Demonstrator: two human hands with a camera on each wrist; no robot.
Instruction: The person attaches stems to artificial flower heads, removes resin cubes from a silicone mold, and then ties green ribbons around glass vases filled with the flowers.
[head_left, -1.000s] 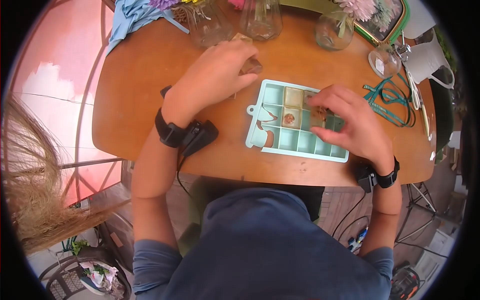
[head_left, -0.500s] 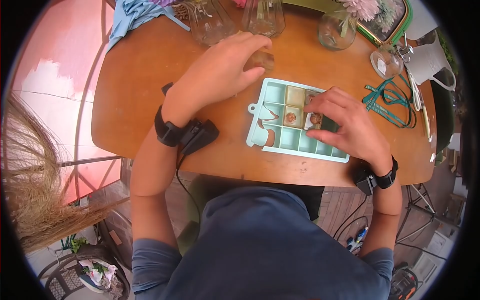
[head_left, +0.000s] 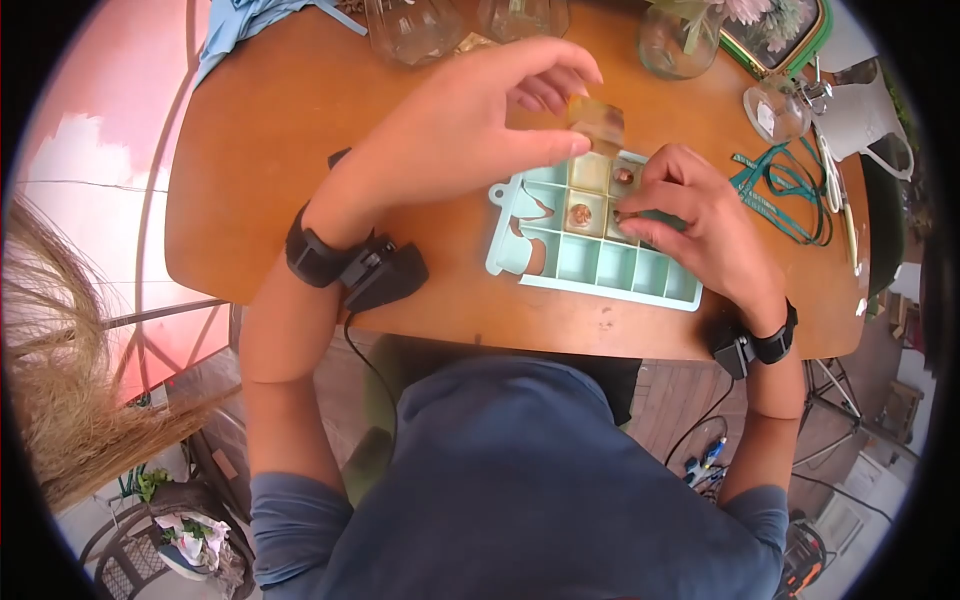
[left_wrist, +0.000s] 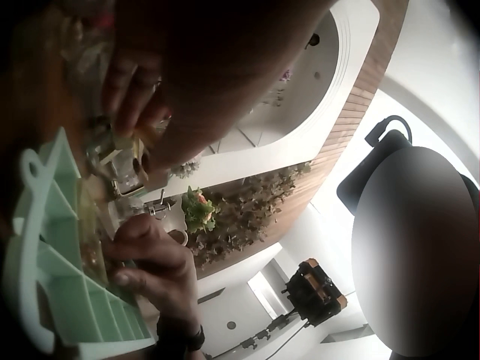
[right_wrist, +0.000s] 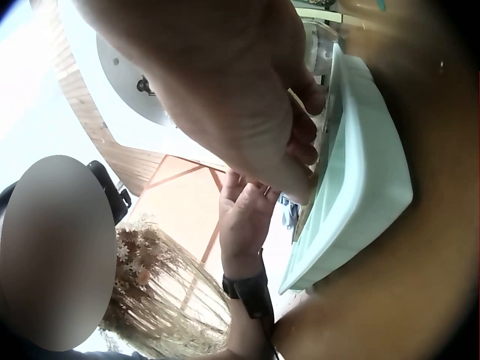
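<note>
Between the thumb and fingers of my left hand is a translucent amber block, held above the far edge of a mint-green compartment tray. My right hand bends over the middle of the tray, its thumb and fingertips pinching a clear block in a compartment, mostly hidden by the fingers. Left of it sits a clear block with a brownish inclusion. Behind are a plain yellowish block and another block with a brown inclusion. Torn holes at the tray's left end show the table.
Glass vases and a round glass vase with flowers stand along the back of the wooden table. Teal ribbons lie at the right beside a white pitcher. A blue cloth hangs at the back left corner.
My left hand has carried the amber block rightward from the table to above the tray. My right hand has lowered its block into a compartment, and its fingers are still around it.
</note>
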